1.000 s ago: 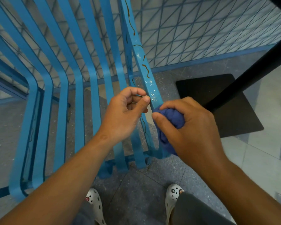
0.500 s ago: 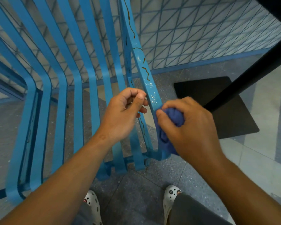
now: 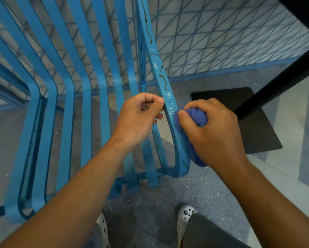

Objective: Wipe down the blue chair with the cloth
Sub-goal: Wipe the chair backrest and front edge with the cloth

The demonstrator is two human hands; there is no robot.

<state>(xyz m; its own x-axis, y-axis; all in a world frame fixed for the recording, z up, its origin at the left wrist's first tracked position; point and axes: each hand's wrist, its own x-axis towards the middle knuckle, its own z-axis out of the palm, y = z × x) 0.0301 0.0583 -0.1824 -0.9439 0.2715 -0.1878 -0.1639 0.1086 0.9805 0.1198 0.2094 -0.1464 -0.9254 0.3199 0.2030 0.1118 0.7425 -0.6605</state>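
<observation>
Head view: the right hand's fingers (image 3: pixel 202 106) are curling tight around the balled blue cloth (image 3: pixel 194 117), thumb clamped over its front, and pressing it against the outer face of the blue chair's (image 3: pixel 85 97) rightmost slat (image 3: pixel 169 104). Compared with half a second ago, the cloth is sitting a little higher on that slat, closer to the patch of white specks, so the stroke appears to be travelling upward along the edge. That suggests the lower curve is getting covered while the specks and the brown squiggly streaks above are not yet wiped. The left hand's fingers (image 3: pixel 146 99) are curled into a loose fist, thumb tip resting against the inner edge of the same slat; whether they are actually wrapping anything I cannot tell, they seem to be steadying the chair. Outward, the right hand (image 3: pixel 216 133) is on the chair's outer side and the left hand (image 3: pixel 139 120) between the slats, with white clogs (image 3: pixel 185 215) on the speckled floor (image 3: pixel 150 212) below.
</observation>
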